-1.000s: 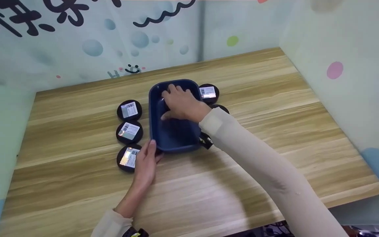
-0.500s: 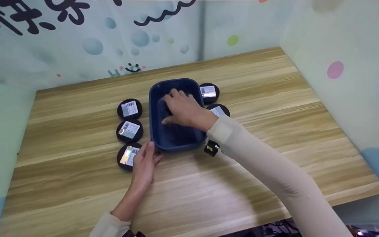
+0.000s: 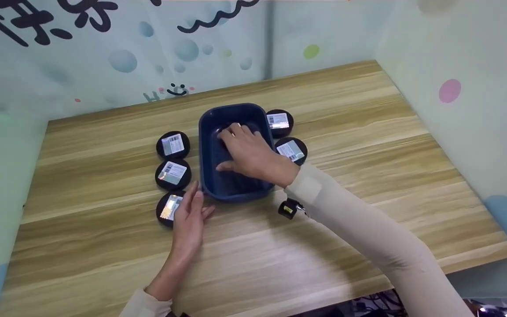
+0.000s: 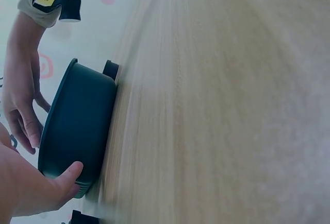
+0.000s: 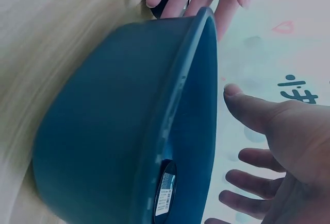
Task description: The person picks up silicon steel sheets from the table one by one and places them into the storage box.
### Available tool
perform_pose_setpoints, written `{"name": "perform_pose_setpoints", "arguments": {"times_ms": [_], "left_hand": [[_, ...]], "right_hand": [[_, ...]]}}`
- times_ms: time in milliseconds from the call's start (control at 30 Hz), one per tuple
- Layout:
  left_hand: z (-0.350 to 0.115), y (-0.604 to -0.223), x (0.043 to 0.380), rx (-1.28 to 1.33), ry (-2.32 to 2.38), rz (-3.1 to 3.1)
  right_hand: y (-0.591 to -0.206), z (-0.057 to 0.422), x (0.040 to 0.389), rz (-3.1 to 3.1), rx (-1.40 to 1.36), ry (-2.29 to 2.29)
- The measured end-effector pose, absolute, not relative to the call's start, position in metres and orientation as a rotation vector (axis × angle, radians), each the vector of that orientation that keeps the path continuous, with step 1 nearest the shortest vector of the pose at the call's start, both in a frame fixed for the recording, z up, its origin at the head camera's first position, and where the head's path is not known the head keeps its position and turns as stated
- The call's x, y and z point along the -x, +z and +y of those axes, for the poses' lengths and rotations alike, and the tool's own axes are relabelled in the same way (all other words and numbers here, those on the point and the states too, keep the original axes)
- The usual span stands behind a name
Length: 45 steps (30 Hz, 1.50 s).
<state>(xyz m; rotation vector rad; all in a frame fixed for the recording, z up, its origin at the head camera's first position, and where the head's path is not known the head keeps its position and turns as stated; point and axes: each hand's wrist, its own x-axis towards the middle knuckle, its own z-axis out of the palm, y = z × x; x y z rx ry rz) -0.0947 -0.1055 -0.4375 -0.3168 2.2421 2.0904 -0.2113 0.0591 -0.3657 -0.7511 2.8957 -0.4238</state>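
A dark blue rectangular basin [image 3: 236,192] stands on the wooden table. My right hand [image 3: 247,152] is over its opening, fingers spread and holding nothing. In the right wrist view, a flat black round disc with a white label [image 5: 165,193] shows inside the basin. My left hand [image 3: 188,224] is beside the near left corner of the basin, its fingers extended. In the left wrist view the left thumb [image 4: 72,173] overlaps the basin's outer wall. The left hand partly covers the nearest black labelled disc [image 3: 167,210] of the left row.
Two more labelled discs lie left of the basin, a middle disc [image 3: 173,175] and a far disc [image 3: 173,145]. Right of it lie a far disc [image 3: 279,122] and a nearer disc [image 3: 292,150]. Patterned walls [image 3: 324,31] border the table [image 3: 368,154]. Cables hang below the front edge.
My left hand has come off the basin's rim and drawn slightly nearer. My right hand and forearm have shifted a little right and nearer, uncovering the second disc on the right. The basin stays put.
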Motion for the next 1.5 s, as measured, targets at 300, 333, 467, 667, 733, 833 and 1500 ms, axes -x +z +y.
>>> {"name": "perform_pose_setpoints", "arguments": {"times_ms": [300, 333, 467, 667, 733, 833, 1500], "left_hand": [[-0.107, -0.432, 0.088, 0.335, 2.058, 2.246], [-0.108, -0.432, 0.088, 0.334, 2.048, 2.253], [-0.108, -0.429, 0.086, 0.308, 2.040, 2.276], [-0.111, -0.425, 0.082, 0.299, 2.064, 2.257], [-0.111, -0.425, 0.082, 0.301, 2.080, 2.246], [-0.113, -0.423, 0.081, 0.307, 2.090, 2.244], [-0.121, -0.424, 0.074, 0.267, 2.004, 2.374]], "right_hand": [[-0.364, 0.063, 0.202, 2.896, 0.727, -0.493], [-0.364, 0.063, 0.200, 2.898, 0.726, -0.506], [-0.364, 0.066, 0.194, 2.908, 0.710, -0.569], [-0.367, 0.070, 0.184, 2.965, 0.707, -0.667], [-0.369, 0.072, 0.181, 2.979, 0.712, -0.698], [-0.370, 0.073, 0.177, 2.979, 0.711, -0.746], [-0.377, 0.088, 0.155, 3.040, 0.755, -0.909]]}}
